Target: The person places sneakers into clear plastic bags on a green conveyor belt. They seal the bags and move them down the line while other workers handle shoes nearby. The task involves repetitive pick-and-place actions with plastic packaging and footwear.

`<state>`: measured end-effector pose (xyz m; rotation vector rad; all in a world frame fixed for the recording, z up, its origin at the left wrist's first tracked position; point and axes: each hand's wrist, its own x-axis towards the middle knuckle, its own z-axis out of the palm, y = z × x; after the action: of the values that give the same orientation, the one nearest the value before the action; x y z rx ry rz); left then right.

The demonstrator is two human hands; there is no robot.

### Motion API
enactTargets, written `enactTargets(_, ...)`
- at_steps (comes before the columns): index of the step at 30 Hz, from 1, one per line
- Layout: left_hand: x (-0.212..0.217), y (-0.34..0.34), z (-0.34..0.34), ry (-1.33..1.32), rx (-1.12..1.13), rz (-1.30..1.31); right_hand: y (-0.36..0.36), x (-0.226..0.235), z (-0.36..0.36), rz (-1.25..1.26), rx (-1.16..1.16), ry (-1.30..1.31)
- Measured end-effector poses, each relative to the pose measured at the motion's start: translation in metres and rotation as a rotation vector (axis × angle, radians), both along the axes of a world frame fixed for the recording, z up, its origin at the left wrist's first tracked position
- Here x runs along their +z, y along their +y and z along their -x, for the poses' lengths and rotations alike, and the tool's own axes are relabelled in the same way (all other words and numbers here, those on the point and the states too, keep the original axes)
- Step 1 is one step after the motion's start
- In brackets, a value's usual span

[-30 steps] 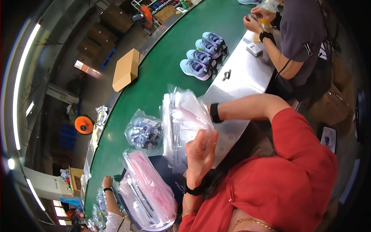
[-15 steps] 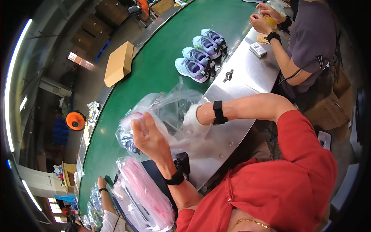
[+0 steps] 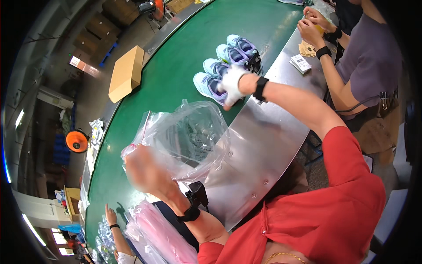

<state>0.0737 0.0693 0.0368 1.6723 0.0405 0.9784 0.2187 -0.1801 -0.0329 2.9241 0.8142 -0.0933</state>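
Several light blue and lavender sneakers (image 3: 206, 83) stand in a row on the green belt, toes to the left. My right hand (image 3: 233, 86), in a white glove, is over the heel of the nearest one with its fingers apart; whether it touches the shoe is unclear. A clear plastic bag (image 3: 189, 132) lies spread over the belt and the metal ledge, its mouth gaping toward the right. At the bag's left corner my left hand (image 3: 147, 169) is closed on the film, its fingers smeared by motion.
Pink and clear plastic bags (image 3: 162, 233) are stacked near my left forearm. An open cardboard box (image 3: 126, 74) sits at the belt's far edge. On the metal ledge (image 3: 246, 145) lie small cards (image 3: 300, 64) beside a co-worker (image 3: 373, 61). Another person's hand (image 3: 110, 215) reaches in at lower left.
My right hand has come out of the plastic bag and moved up and right to the sneakers. My left hand has shifted left and slightly down. The bag now looks flatter and more spread.
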Motion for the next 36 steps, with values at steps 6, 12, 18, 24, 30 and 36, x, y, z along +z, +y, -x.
enactTargets(6,-0.01,0.021,0.009,0.055,0.027,0.017,0.031,-0.048,-0.026,-0.181,-0.11,-0.058)
enactTargets(12,-0.007,0.028,0.01,0.066,-0.185,0.195,0.0,0.019,0.029,-1.061,-0.144,0.254)
enactTargets(18,-0.003,0.017,0.003,0.044,-0.323,0.216,-0.061,0.045,0.143,-2.412,0.216,0.818)
enactTargets(24,0.015,-0.016,0.023,0.021,-0.314,-0.252,-0.02,0.056,0.174,-0.896,0.175,0.114)
enactTargets(30,-0.007,-0.078,0.037,-0.007,-0.489,-0.329,0.053,0.042,0.213,-0.158,0.4,-0.077)
enactTargets(36,0.013,-0.059,0.007,0.058,-0.607,-0.508,0.068,0.043,0.225,-0.096,0.961,-0.204)
